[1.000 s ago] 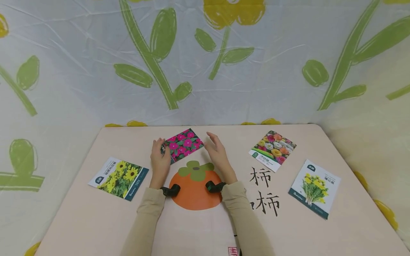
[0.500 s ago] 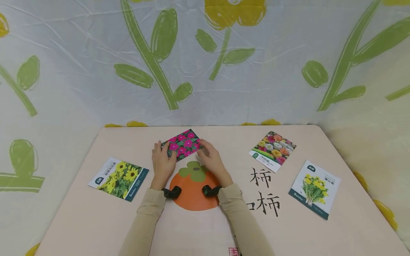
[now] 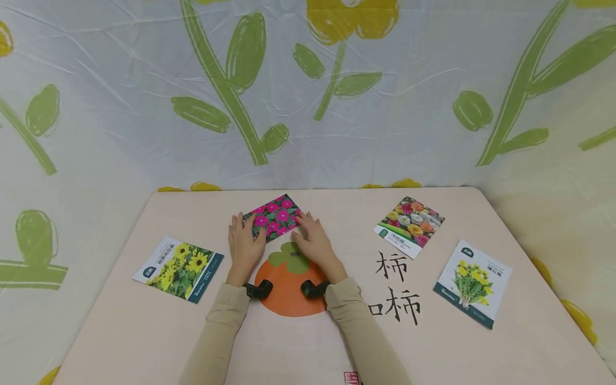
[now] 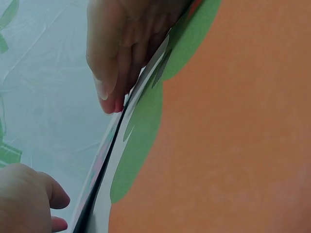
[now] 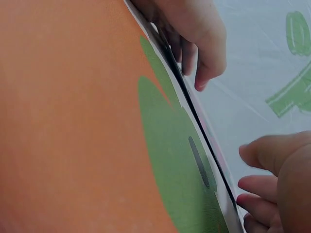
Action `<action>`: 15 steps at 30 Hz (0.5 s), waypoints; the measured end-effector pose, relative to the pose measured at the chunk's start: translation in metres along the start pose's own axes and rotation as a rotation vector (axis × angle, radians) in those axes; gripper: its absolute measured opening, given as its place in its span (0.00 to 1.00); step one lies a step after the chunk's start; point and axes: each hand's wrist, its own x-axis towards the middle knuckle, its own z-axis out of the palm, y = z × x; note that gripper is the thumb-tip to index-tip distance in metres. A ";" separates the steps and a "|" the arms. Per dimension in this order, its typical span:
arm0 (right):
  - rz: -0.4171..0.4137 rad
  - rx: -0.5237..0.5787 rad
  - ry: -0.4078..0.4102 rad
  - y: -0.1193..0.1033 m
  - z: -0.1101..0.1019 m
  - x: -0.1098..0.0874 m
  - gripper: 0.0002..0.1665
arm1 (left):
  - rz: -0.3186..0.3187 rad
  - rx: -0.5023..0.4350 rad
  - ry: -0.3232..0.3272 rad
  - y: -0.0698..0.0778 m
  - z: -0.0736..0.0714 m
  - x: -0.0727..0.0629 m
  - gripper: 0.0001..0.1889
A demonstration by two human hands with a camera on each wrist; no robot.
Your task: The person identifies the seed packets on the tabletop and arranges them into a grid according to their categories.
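Note:
A seed packet [image 3: 276, 215] with pink flowers lies at a slant near the table's back edge, beyond a printed orange persimmon [image 3: 291, 286]. My left hand [image 3: 245, 243] rests at its left end, fingers relaxed over the printed face and thumb by the near edge. At the right end, my right hand [image 3: 316, 243] touches the packet with loosely bent fingers. Seen nearly edge-on in the left wrist view, the packet [image 4: 99, 179] runs between both hands. The right wrist view shows my right hand [image 5: 286, 179] with thumb and fingers apart. Part of the packet's left end is covered.
A sunflower seed packet [image 3: 180, 267] lies on the left of the table. To the right are a packet with multicoloured blooms [image 3: 411, 224] and a white packet with yellow flowers [image 3: 474, 283]. A flower-printed cloth [image 3: 385, 133] hangs behind the table.
My right hand has moved left onto the packet's right end. The pink-flower packet has shifted slightly left at its right corner. My left hand has slid a little to the right.

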 end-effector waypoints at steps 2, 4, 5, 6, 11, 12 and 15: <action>-0.008 0.010 -0.002 0.000 0.000 0.000 0.31 | -0.002 0.000 -0.002 0.000 0.000 0.000 0.27; -0.016 0.020 -0.005 -0.001 -0.001 0.000 0.31 | -0.005 -0.002 -0.005 0.000 0.000 0.000 0.28; -0.018 0.027 -0.007 -0.001 -0.001 0.000 0.31 | -0.007 -0.004 -0.006 0.000 -0.001 0.001 0.28; -0.021 0.031 -0.008 -0.002 -0.001 0.001 0.31 | -0.008 -0.004 -0.006 0.000 -0.001 0.001 0.28; -0.025 0.056 -0.011 -0.001 -0.001 0.000 0.29 | -0.011 -0.007 -0.007 0.001 -0.002 0.000 0.28; -0.023 0.058 -0.012 -0.001 -0.001 0.000 0.29 | -0.011 -0.009 -0.005 0.001 -0.002 0.000 0.28; -0.019 0.045 -0.010 0.000 0.000 -0.002 0.28 | -0.013 -0.013 -0.003 0.001 0.000 -0.001 0.28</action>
